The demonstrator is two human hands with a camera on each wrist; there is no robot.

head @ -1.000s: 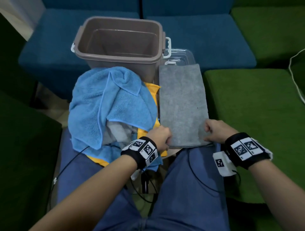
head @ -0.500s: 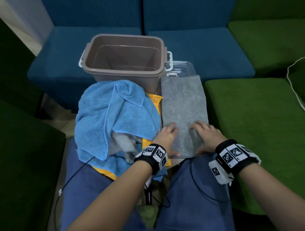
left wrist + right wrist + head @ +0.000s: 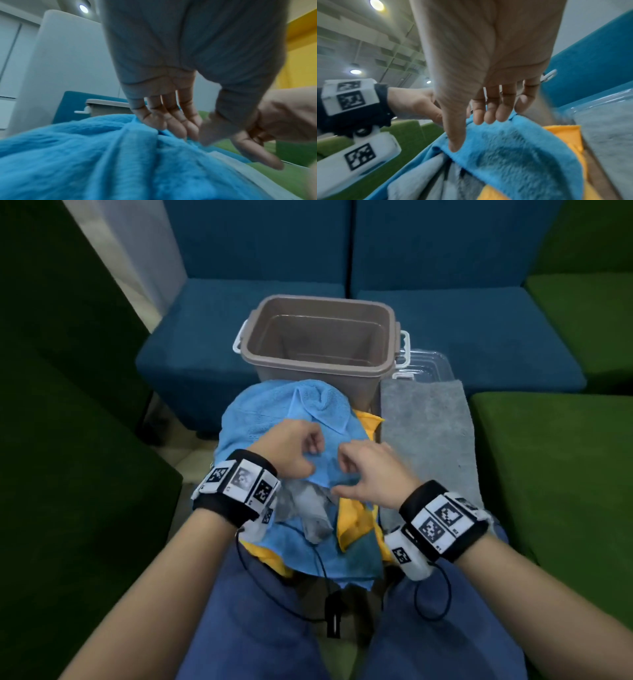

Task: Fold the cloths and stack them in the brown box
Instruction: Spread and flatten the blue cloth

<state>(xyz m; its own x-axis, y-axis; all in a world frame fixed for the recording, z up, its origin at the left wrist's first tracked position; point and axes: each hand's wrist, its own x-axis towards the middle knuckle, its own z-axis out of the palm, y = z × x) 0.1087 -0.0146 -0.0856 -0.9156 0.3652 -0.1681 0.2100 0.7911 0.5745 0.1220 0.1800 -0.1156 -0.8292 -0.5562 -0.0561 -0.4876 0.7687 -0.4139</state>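
The empty brown box (image 3: 310, 378) stands ahead of my knees. A crumpled blue cloth (image 3: 260, 419) lies on top of a pile in front of it, over a yellow cloth (image 3: 352, 518) and a grey one (image 3: 311, 508). My left hand (image 3: 313, 457) pinches a fold of the blue cloth (image 3: 85, 155), which bunches up at its fingertips (image 3: 175, 128). Just to its right, my right hand (image 3: 342, 477) touches the same cloth (image 3: 513, 148) with curled fingers and the thumb held apart. A folded grey cloth (image 3: 428, 433) lies flat to the right of the pile.
A clear plastic lid (image 3: 428, 364) lies under the far end of the folded grey cloth. Blue sofa seats (image 3: 479, 337) stand behind the box, and green seats (image 3: 555, 474) flank me on both sides. Cables hang between my knees.
Both hands have left the folded grey cloth and moved left onto the blue cloth. The left hand has taken hold of a fold.
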